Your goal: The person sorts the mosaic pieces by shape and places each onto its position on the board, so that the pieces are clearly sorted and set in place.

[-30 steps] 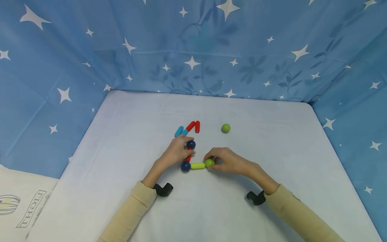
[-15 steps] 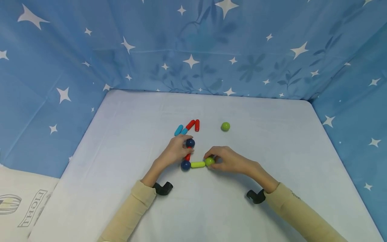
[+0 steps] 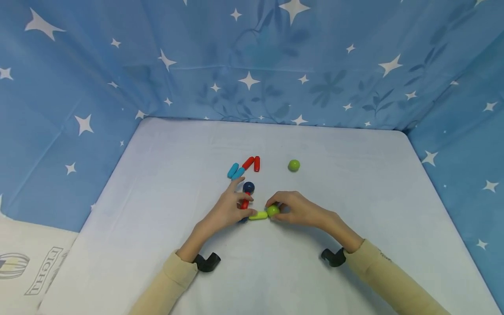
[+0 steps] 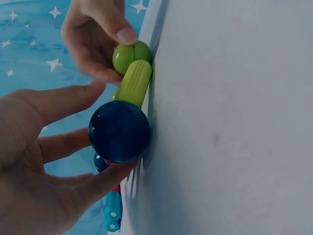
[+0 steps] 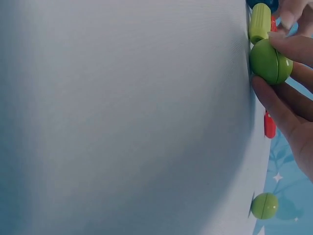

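Observation:
My right hand [image 3: 297, 209] pinches a green ball [image 5: 270, 62] between thumb and fingers. From that ball a yellow-green rod [image 3: 258, 215] runs left to a dark blue ball [image 4: 120, 132], mostly covered by my left hand [image 3: 228, 205] in the head view. In the left wrist view, that hand's fingers are spread around the blue ball, the thumb standing off it and one fingertip right at its underside. A red rod [image 3: 245, 204] leads away from there to a second dark blue ball [image 3: 248, 187], just beyond the left fingers.
Two blue rods [image 3: 233, 170] and two red rods [image 3: 257, 163] lie beyond the left hand. Another green ball [image 3: 294, 165] sits farther back on the white-covered table [image 3: 354, 175]. A blue star-patterned curtain [image 3: 252, 57] borders the far edge.
My left hand has let go of the far blue ball and shifted toward me, its fingers spreading over the near blue ball. The right hand stays on its green ball.

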### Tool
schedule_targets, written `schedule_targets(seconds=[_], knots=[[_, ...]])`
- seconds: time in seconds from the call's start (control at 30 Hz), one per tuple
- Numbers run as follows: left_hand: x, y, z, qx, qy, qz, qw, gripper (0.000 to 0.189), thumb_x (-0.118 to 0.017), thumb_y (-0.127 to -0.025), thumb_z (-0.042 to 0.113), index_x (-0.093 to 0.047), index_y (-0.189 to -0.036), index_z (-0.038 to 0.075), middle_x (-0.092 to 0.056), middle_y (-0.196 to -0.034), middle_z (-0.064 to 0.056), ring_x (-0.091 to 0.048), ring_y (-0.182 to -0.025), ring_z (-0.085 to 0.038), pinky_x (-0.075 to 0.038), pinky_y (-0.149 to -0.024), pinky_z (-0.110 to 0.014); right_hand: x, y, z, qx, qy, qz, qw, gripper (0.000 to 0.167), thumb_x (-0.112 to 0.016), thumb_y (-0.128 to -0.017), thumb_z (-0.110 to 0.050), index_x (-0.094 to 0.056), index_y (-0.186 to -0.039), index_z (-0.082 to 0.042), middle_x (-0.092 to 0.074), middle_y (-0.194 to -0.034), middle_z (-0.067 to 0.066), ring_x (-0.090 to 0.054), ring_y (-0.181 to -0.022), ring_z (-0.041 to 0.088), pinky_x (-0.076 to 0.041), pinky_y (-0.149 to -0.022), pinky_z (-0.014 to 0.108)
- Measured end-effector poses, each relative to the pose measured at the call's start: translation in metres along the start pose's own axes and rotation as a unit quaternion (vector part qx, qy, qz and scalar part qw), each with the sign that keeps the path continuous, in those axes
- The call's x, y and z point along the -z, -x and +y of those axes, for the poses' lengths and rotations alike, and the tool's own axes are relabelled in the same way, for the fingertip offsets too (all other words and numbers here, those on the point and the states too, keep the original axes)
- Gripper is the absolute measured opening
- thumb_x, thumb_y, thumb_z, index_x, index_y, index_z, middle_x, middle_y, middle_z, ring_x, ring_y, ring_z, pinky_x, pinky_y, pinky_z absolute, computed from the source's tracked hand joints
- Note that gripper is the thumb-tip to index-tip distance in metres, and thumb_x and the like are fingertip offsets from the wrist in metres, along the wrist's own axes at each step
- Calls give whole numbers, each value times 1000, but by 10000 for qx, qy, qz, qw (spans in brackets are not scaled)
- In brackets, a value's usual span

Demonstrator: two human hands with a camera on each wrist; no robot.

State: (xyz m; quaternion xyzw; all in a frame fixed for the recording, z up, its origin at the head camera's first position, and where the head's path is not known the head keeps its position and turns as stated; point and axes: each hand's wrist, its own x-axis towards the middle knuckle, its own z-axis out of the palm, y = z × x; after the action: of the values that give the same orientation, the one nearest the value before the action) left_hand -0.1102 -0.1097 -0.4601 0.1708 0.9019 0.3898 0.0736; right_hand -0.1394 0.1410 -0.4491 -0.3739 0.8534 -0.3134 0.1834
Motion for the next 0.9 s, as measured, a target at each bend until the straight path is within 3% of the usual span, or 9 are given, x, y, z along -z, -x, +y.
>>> schedule_targets(seconds=[0.1, 0.2, 0.27, 0.33, 0.43, 0.53, 0.9], knots=[[-4, 11, 6, -198, -392, -52, 9990, 46, -88, -83, 21, -74, -121, -1, -26, -167, -16, -52, -134, -33, -56, -100, -44, 0, 1, 0, 58, 17, 52, 10000, 32, -78, -91, -11, -70, -122, -8, -72, -115, 1, -65, -95, 11, -59, -89, 29], [-11, 20, 14, -534, -1139, -51, 9920, 45, -87, -84, 23, -74, -121, 0, -36, -163, -14, -50, -134, -34, -57, -98, -44, -1, 2, 1, 128, 33, 105, 9999, 33, -79, -91, -12, -70, -122, -7, -72, -114, 0, -65, -94, 10, -60, -89, 29], [-15, 24, 19, -868, -1738, 82, 9809, 39, -87, -84, 23, -76, -116, 3, -51, -150, -12, -51, -128, -34, -59, -94, -43, -1, 2, 1, 172, 34, 134, 9998, 33, -79, -91, -12, -70, -122, -7, -72, -113, 1, -65, -94, 11, -60, -88, 30], [-20, 26, 22, -1180, -2322, 291, 9650, 32, -87, -84, 23, -78, -110, 6, -63, -130, -10, -53, -119, -31, -60, -88, -38, -1, 3, 0, 182, 47, 154, 9997, 33, -79, -91, -12, -70, -122, -7, -72, -114, 1, -65, -94, 11, -60, -88, 30], [-25, 26, 25, -1536, -2967, 586, 9407, 26, -88, -82, 21, -79, -103, 9, -67, -105, -5, -53, -104, -26, -56, -80, -32, -1, 3, 0, 200, 52, 177, 9996, 33, -79, -90, -12, -70, -121, -7, -72, -113, 1, -65, -94, 11, -60, -88, 30], [-27, 25, 25, -1638, -3213, 684, 9302, 21, -88, -82, 17, -80, -99, 8, -66, -97, -4, -49, -94, -23, -50, -76, -32, -2, 4, 0, 229, 15, 176, 9996, 33, -79, -90, -11, -70, -121, -6, -72, -113, 1, -64, -93, 11, -60, -88, 30], [-22, 29, 22, -1424, -2965, 688, 9418, 16, -82, -88, 14, -78, -103, 8, -66, -99, -4, -53, -91, -21, -54, -70, -30, -6, 5, 1, 207, -79, 201, 9996, 33, -79, -90, -11, -69, -122, -6, -72, -115, 2, -66, -96, 12, -60, -88, 30]])
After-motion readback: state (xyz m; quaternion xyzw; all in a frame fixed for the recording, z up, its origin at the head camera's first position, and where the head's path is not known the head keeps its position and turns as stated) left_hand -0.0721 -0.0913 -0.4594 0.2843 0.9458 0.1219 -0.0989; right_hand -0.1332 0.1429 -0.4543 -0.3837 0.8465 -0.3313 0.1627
